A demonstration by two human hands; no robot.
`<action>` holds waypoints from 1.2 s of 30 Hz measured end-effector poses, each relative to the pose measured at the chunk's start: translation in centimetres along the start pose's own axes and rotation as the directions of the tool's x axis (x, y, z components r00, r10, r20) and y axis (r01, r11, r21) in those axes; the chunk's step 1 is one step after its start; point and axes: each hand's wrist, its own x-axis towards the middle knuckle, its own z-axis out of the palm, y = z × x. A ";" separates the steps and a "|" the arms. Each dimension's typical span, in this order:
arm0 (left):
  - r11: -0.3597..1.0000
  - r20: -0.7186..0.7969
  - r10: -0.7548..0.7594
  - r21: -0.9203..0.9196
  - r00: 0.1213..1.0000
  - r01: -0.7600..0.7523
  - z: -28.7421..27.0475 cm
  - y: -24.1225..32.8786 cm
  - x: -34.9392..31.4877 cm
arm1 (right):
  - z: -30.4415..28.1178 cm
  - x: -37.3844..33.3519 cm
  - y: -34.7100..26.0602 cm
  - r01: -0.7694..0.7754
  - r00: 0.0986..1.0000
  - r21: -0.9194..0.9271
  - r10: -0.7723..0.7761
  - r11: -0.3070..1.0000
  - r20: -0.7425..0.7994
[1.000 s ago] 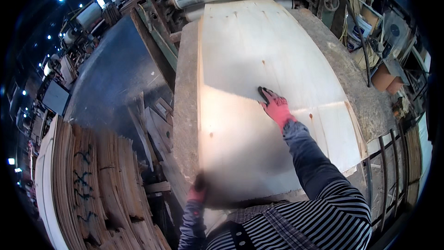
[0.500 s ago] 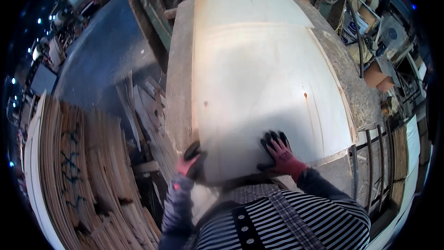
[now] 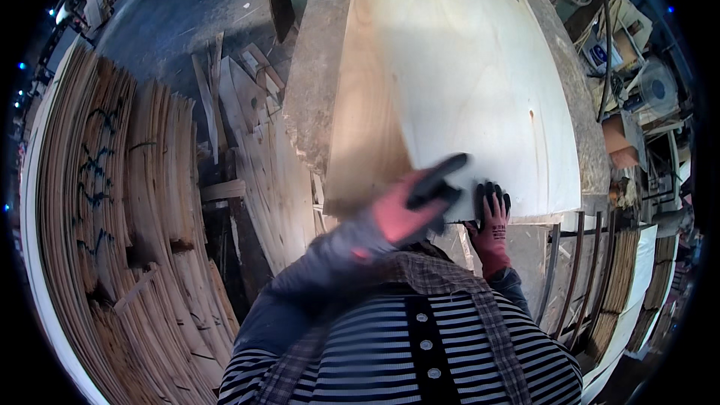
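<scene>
A wide, pale veneer sheet (image 3: 480, 97) lies on the worn, stone-coloured table ahead of me. Along its left side a browner wood sheet (image 3: 366, 120) shows from underneath. My right hand (image 3: 493, 231), in a pink glove with black fingers, rests at the pale sheet's near edge, its fingers spread over the top. My left hand (image 3: 409, 206), gloved the same way, is over the sheet's near left corner. Motion blurs it, but its fingers look apart with nothing between them; whether it touches the wood I cannot tell.
Tall stacks of veneer (image 3: 161, 172) stand at my left. Loose wood strips (image 3: 255, 157) lie between them and the table (image 3: 319, 52). At the right are metal bars (image 3: 574, 274), more stacked sheets (image 3: 616, 270), a cardboard box (image 3: 621, 141) and a round fan-like object (image 3: 658, 88).
My left hand has swung right from the sheet's left edge. The pale sheet now sits farther right over the table, baring the browner sheet. My view has tilted down, hiding the far roller.
</scene>
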 end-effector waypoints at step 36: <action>0.679 -0.263 0.260 0.734 0.929 0.018 -10.3 -5.1 -1.4 | -0.3 8.9 0.0 0.369 0.846 0.178 -0.409 0.912 0.342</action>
